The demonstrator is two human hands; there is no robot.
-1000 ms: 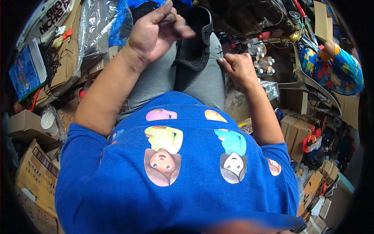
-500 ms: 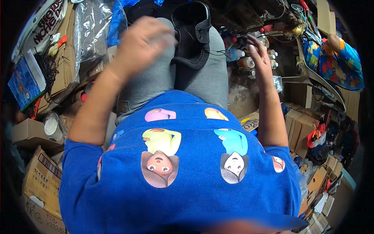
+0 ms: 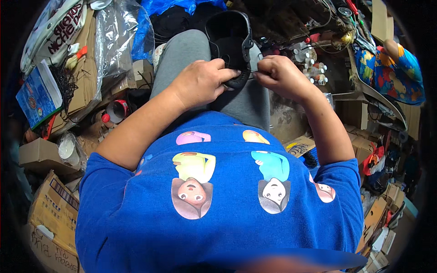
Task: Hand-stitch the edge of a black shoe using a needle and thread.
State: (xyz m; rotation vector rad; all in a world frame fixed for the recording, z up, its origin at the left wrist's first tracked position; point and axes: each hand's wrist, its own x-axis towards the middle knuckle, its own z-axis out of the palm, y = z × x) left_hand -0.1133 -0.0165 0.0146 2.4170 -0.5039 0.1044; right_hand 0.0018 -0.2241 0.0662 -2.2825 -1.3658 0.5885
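A black shoe upper (image 3: 231, 38), open at the top, rests across my grey-trousered thighs, its rounded lower end toward me. My left hand (image 3: 202, 82) is closed on that lower edge, thumb and forefinger gripping the rim from the left. To the right of the upper, my right hand (image 3: 280, 75) is curled in a pinch. A thin dark thread (image 3: 255, 69) runs from the shoe's side to those fingertips. The fingers hide most of the thread, and whether a needle is among them cannot be seen.
Small bottles (image 3: 314, 70) stand in rows right of my knee. Cardboard boxes (image 3: 54, 200) and clear plastic sheeting (image 3: 114, 36) crowd the left side. A blue book (image 3: 38, 95) lies there too. Colourful patterned cloth (image 3: 391, 73) sits at the far right.
Both hands, raised apart on either side of the shoe upper before, have come inward onto it. My left now grips its rim and my right pinches the thread.
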